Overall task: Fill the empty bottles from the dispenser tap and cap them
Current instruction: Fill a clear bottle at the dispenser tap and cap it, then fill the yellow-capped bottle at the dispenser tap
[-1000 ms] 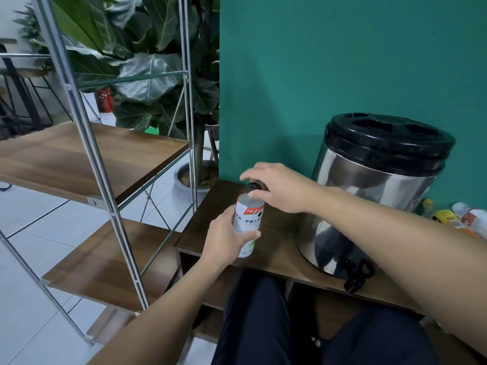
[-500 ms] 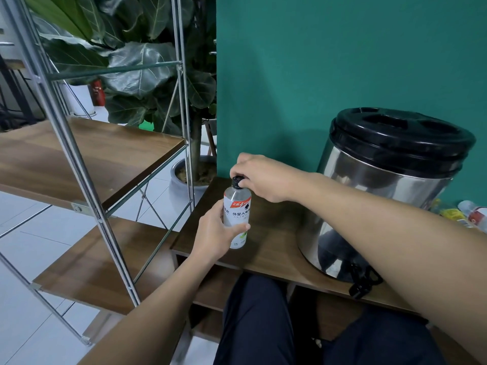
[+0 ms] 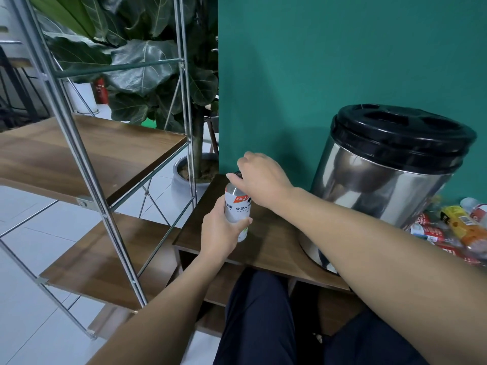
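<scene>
A silver-labelled bottle stands upright just above the left end of the low wooden table. My left hand grips its body from the left. My right hand sits on top with fingers curled round the black cap, which is mostly hidden. The steel dispenser with a black lid stands to the right; my right forearm hides its tap.
Several empty bottles lie in a heap right of the dispenser. A metal-framed rack with wooden shelves stands to the left, a potted plant behind it. A green wall backs the table. My legs are below the table edge.
The bottle stays in both hands. My right hand has turned a little on the cap. The camera view has shifted slightly left and down.
</scene>
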The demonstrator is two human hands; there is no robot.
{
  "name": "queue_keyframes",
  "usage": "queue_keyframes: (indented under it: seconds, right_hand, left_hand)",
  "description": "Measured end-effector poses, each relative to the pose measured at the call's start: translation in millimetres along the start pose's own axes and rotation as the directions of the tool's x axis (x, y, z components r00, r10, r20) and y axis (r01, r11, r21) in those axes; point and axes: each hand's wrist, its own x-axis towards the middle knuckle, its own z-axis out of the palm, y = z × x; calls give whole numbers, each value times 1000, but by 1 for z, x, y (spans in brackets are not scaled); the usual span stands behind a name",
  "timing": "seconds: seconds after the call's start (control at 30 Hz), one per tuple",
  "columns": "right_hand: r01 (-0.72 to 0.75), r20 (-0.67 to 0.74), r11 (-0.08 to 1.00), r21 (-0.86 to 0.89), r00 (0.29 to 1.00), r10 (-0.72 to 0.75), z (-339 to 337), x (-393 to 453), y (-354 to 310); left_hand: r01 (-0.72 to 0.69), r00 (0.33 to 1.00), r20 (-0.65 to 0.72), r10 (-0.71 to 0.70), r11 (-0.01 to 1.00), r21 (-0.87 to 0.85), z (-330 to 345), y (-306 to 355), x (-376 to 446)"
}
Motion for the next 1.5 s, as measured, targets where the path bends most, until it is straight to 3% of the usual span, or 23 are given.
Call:
queue_keyframes:
  seconds: [0.13,0.27,0.37,0.47,0.57,0.73,0.87,1.07,1.2,1.37,1.5]
  right_hand:
    - [-93,-7,996,-5,996,93,2,-2,-3]
    - [-184,2,974,135,983,185,1,-18,-3]
    - [-252,19,921,296,966,258,-5,-39,1]
    - [-288,73,788,544,952,297,-12,-75,6]
    - [-251,81,652,715,957,280,-22,-122,10]
    - [-214,40,531,820,947,319,-47,-206,34]
    - [-242,-5,505,828,899,439,-69,-270,76]
    - [-372,-23,475,798,767,641,-76,-347,173]
    - [-484,-16,457,746,673,739,-62,-380,247]
    - [-611,13,358,706,516,856,-35,-393,333]
    - [-680,35,356,641,489,872,-18,-385,380]
  left_hand:
    - [3,1000,-17,-3,999,35,1,3,-4]
    - [2,1000,24,-5,991,133,-2,4,-8]
    - [45,999,23,-49,988,147,-7,2,-20]
    - [75,995,-73,-65,987,143,-13,8,-42]
    - [-31,996,-82,40,994,107,-10,30,-71]
    - [-216,971,90,222,974,-70,18,97,-129]
    - [-252,925,239,297,947,-200,58,151,-165]
    - [-173,848,411,333,909,-381,153,219,-196]
    - [-141,836,457,302,925,-354,238,247,-186]
    - [-50,821,542,178,969,-242,324,276,-161]
    - [11,803,586,105,982,-191,377,276,-134]
